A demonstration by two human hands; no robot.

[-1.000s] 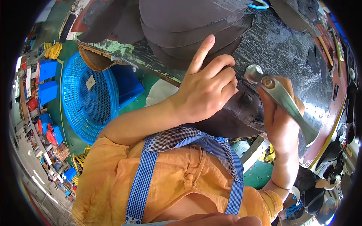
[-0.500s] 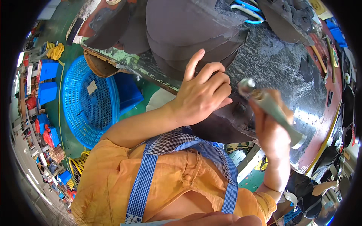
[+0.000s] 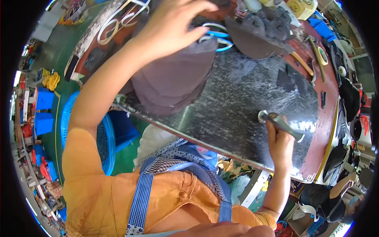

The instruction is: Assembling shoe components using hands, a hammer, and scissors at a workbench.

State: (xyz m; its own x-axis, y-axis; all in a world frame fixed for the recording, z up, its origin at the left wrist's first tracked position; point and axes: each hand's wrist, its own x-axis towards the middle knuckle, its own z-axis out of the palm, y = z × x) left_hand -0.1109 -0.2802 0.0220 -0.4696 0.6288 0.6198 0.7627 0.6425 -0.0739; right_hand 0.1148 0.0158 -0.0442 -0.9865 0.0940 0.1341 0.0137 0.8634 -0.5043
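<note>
My right hand point(image 3: 281, 148) grips a hammer point(image 3: 285, 125) with a round metal face and a flared grey tail, held low over the dark scratched slab point(image 3: 241, 94) on the table. Its handle is mostly hidden in my fist. My left hand point(image 3: 173, 29) reaches to the far side with thumb and fingers spread, holding nothing that I can see. Below it lies a stack of dark brown curved sheets point(image 3: 173, 77). Scissors with blue and white handles point(image 3: 219, 37) lie close to its fingertips.
Another dark curved piece point(image 3: 256, 39) with crumpled black scraps lies at the far edge. Tools with wooden handles point(image 3: 303, 63) are on the red right border. A blue basket point(image 3: 106, 146) stands at the left. A person point(image 3: 331, 201) sits at the lower right.
My left hand has swung far and left, from the near table edge to above the stack. The dark curved piece at the near edge is gone from there. The hammer remains in my right hand.
</note>
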